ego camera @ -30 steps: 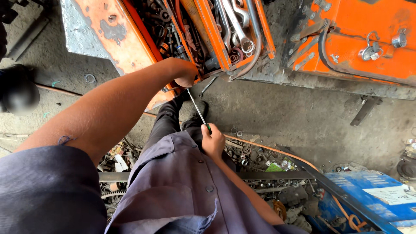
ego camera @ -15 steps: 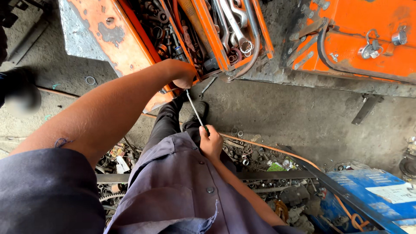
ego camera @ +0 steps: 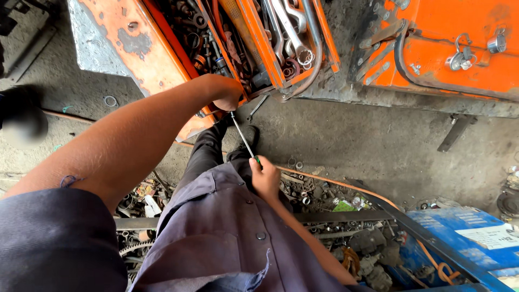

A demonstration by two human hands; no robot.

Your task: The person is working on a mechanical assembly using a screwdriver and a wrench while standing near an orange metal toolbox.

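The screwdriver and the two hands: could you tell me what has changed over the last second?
Hardly anything: the right hand keeps its grip on the screwdriver, its shaft angled up toward the left hand, which stays at the orange toolbox edge.

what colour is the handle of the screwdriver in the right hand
Green, only a sliver showing above the right hand gripping the screwdriver; head view.
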